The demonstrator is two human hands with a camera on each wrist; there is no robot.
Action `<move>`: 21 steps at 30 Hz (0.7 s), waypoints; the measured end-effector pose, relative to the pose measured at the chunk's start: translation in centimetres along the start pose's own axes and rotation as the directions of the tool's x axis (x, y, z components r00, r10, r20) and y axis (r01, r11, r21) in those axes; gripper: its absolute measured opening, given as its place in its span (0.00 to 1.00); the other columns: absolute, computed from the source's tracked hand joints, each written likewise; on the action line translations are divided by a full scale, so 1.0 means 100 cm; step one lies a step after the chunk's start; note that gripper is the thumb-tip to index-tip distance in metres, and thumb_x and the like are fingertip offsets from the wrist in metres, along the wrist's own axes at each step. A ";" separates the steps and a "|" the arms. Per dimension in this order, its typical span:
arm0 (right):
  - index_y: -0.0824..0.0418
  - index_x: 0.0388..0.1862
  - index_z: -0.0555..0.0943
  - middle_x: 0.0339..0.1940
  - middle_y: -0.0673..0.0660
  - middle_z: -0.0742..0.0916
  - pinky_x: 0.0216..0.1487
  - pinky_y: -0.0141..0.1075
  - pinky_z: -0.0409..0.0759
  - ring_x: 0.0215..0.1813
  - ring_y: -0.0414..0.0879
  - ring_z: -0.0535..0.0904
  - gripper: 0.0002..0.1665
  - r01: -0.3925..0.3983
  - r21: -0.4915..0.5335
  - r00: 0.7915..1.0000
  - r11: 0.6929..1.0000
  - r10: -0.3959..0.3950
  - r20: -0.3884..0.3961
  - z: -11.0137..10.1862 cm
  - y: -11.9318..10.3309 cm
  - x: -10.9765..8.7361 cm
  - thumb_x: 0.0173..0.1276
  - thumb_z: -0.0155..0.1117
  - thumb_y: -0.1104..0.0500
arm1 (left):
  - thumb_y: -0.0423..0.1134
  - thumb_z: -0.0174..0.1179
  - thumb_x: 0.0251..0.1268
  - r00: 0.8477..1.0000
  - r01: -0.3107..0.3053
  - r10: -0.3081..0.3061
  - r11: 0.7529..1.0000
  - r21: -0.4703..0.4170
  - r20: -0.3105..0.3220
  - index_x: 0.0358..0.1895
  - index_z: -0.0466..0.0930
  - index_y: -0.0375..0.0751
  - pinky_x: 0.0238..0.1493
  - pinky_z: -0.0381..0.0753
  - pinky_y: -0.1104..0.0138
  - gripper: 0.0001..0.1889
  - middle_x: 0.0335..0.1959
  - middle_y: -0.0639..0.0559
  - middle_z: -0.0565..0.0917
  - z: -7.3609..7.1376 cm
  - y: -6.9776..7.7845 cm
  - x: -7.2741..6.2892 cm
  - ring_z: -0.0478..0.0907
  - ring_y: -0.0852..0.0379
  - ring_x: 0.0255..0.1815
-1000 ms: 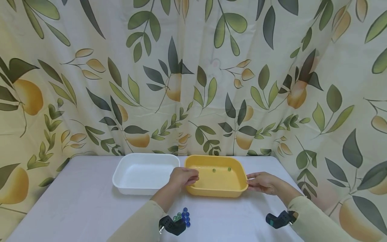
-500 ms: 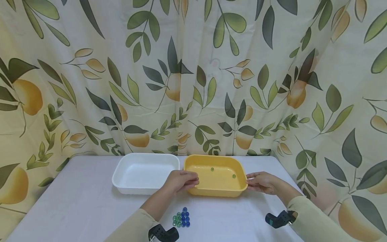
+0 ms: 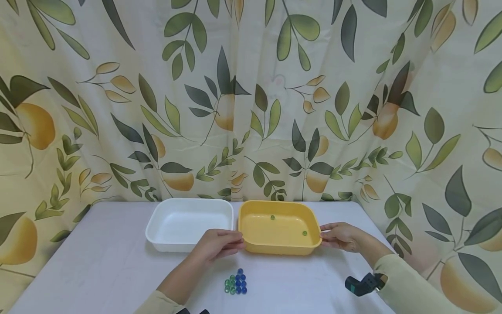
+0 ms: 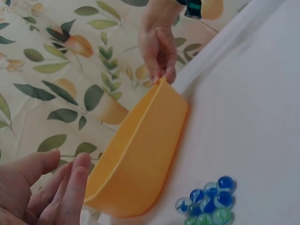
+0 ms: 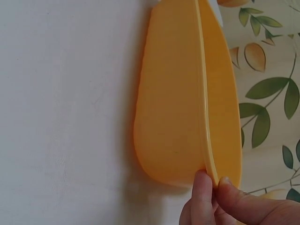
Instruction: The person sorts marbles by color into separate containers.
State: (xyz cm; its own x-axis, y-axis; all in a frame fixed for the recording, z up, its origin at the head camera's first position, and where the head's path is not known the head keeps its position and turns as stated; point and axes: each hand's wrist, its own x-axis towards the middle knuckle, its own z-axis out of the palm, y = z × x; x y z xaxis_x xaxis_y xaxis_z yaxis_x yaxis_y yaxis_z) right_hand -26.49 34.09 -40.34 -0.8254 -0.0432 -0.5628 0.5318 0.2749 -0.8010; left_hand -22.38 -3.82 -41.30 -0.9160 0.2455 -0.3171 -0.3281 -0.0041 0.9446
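Note:
Two green marbles lie apart in the yellow plastic tray [image 3: 274,237]: one marble [image 3: 272,217] towards the back, the other marble [image 3: 304,233] near the right front. My right hand [image 3: 342,237] pinches the tray's right rim between thumb and fingers, as the right wrist view shows close up. At the tray's left front corner is my left hand [image 3: 220,244], its fingers fairly straight and nothing held. Thumb and fingers stand apart in the left wrist view, beside the rim. On the table in front sits a cluster of blue marbles [image 3: 240,279] and green marbles [image 3: 229,284].
A white tray [image 3: 157,242] stands just left of the yellow one, with my left hand overlapping its right front corner. Both stand on a white-covered table [image 3: 98,270]. Behind the table hangs a curtain [image 3: 251,109] printed with leaves and fruit.
My left hand has drawn back leftward and nearer from the yellow tray's left side. Inside it, one marble has rolled left and back, the other right and forward. My right hand stays put.

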 end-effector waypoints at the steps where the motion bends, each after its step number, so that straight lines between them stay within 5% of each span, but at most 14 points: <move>1: 0.76 0.70 0.59 0.42 0.61 0.86 0.47 0.32 0.86 0.36 0.44 0.86 0.31 0.001 0.001 1.000 1.000 -0.001 -0.001 0.000 0.000 0.000 0.73 0.56 0.69 | 0.40 0.65 0.65 1.000 0.006 -0.006 1.000 0.018 -0.002 0.54 0.81 0.29 0.43 0.88 0.68 0.20 0.43 0.40 0.88 -0.003 -0.001 -0.001 0.88 0.53 0.41; 21: 0.75 0.70 0.60 0.43 0.61 0.87 0.48 0.32 0.86 0.37 0.45 0.87 0.32 -0.004 -0.017 1.000 1.000 0.004 -0.019 0.001 0.000 0.001 0.72 0.58 0.68 | 0.39 0.65 0.65 0.999 0.052 -0.051 0.988 0.145 -0.008 0.51 0.81 0.26 0.42 0.89 0.65 0.19 0.39 0.41 0.88 -0.046 -0.044 -0.012 0.88 0.55 0.36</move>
State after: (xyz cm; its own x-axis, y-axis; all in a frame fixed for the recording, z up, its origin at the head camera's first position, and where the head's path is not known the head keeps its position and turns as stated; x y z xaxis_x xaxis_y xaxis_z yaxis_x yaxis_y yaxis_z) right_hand -26.59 33.98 -40.42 -0.8267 -0.0243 -0.5621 0.5320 0.2915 -0.7950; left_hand -20.92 -8.56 -45.46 -0.8997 0.2381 -0.3659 -0.3382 0.1497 0.9291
